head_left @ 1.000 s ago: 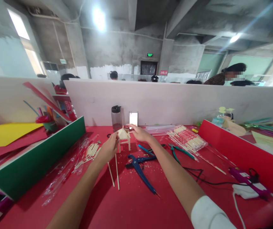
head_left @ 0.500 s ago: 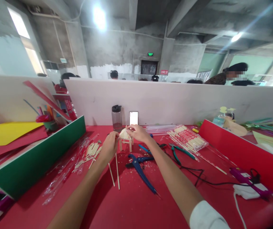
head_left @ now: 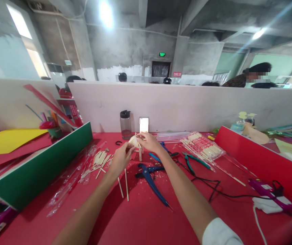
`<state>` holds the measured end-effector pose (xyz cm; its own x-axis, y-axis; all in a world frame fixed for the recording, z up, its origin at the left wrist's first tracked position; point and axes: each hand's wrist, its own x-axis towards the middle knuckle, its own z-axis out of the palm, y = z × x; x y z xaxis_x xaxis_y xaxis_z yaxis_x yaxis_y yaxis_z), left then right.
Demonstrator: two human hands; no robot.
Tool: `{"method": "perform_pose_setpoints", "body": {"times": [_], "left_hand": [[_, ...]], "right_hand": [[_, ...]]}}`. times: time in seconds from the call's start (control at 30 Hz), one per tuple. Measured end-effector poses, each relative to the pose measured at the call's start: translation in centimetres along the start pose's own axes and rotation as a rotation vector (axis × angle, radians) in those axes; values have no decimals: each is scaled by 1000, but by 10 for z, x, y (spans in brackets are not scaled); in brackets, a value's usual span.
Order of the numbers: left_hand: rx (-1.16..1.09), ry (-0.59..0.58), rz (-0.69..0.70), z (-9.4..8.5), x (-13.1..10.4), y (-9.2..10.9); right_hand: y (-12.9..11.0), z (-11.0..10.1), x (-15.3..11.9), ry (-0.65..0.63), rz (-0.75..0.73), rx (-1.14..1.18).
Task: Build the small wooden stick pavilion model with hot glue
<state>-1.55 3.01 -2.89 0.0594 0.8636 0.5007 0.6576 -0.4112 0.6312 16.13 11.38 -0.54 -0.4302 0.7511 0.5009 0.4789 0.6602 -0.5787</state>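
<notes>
Touching slatted wd. roof: LH, RH

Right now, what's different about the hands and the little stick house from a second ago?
The right hand came down and left, its fingers now at the top of the stick house. The left hand slid right, covering more of the house's left side. I can't tell how firmly either grips. The blue cutter and bottle stayed put.

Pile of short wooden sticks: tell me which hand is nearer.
Left: the left hand is just right of the stick pile; the right hand is farther right, at the stick model's roof.
</notes>
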Motion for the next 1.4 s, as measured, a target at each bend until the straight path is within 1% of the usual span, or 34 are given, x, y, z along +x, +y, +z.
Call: {"method": "perform_pose_setpoints", "body": {"times": [0.2,0.3,0.37,0.5,0.63,0.67,0.7,0.8,0.87,1.07,1.3,1.4], "left_hand": [[158,14,-5,4,-3,5],[182,16,-5,6,-5,8],[125,17,-14,7,-5,11],[-86,12,-68,11,-4,10],[-257,-5,-99,17,-1,6],[-294,-8,-100,18,-1,6],[-328,-14,-101,18,0,7],[-419,-40,-103,18,-1,13],[-459,-53,-105,18,-1,17],[-514,-44,-108,17,-2,23],[-414,-36,-86,15,-4,21],[-426,-51,-88,13,-4,24]], "right_hand": [[1,1,-1,2,5,0],[-1,0,-1,-10,21,3],[-1,-1,-2,-16,23,19],[-1,-3,-3,-23,-3,71],[-5,-16,-6,60,-28,128],[-7,-21,-7,53,-55,149],[-9,-26,-8,18,-89,174],[-16,-38,-11,-185,-183,230],[-18,-41,-12,-259,-198,226],[-17,-36,-10,-282,-203,233],[-13,-31,-10,-286,-212,273],[-10,-30,-10,-285,-212,304]]}}
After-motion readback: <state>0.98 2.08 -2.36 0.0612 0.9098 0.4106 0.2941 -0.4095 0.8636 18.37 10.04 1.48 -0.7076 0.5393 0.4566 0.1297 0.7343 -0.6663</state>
